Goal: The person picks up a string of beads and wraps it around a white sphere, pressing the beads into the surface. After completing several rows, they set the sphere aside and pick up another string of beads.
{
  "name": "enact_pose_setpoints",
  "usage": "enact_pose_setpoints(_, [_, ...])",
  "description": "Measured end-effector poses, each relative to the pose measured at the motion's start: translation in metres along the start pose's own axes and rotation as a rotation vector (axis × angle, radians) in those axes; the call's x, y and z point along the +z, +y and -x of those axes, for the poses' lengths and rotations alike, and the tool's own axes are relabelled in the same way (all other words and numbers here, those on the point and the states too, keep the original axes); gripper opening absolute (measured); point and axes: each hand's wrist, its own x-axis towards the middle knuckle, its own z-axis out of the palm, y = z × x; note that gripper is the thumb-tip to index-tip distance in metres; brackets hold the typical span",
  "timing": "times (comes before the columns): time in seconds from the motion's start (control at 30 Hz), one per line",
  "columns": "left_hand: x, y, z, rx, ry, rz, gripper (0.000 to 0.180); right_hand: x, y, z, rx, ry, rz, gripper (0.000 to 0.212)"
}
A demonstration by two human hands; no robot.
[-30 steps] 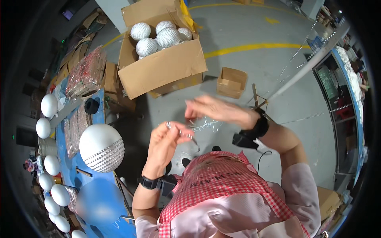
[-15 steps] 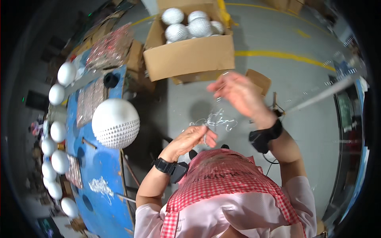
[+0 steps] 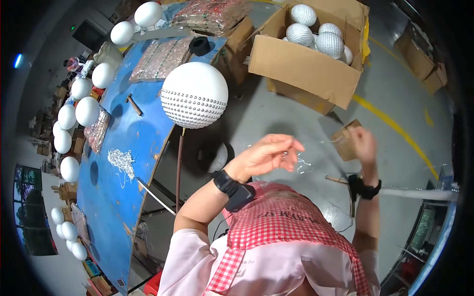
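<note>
My left hand (image 3: 271, 155) is closed around part of a thin silver bead string (image 3: 305, 165), whose loose loops dangle beside the fingers. Out to the right, my right hand (image 3: 363, 145) is blurred, its fingers closed; a faint strand of the string runs toward it. Up and left of my hands, a large white ball (image 3: 194, 81) stands on a thin rod (image 3: 179, 172). Rows of silver beads wrap its lower half, while the top is plain white.
The blue table (image 3: 148, 123) on the left carries a hammer (image 3: 134, 105), a heap of silver bead strings (image 3: 121, 163) and a black roll (image 3: 199, 46). Several plain white balls (image 3: 88, 111) line its far side. An open carton (image 3: 306, 69) holds bead-covered balls.
The view has swung left, so the ball and carton appear farther right. My right hand has drawn out to the right and its fingers have closed. My left hand stays on the bead string.
</note>
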Motion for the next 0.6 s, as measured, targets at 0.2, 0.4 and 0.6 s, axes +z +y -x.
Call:
enact_pose_setpoints(0.2, [0.012, -0.021, -0.022, -0.296, 0.028, -0.161, 0.036, 0.067, -0.112, 0.051, -0.144, -0.406, -0.544, 0.013])
enact_pose_setpoints(0.4, [-0.006, -0.006, 0.019, -0.420, 0.180, -0.540, 0.033, 0.023, -0.089, 0.034, 0.063, -0.357, -0.257, 0.011])
enact_pose_setpoints(0.6, [-0.019, -0.006, 0.073, -0.377, 0.296, -0.489, 0.028, 0.006, -0.058, -0.003, -0.203, 0.166, -0.747, 0.013])
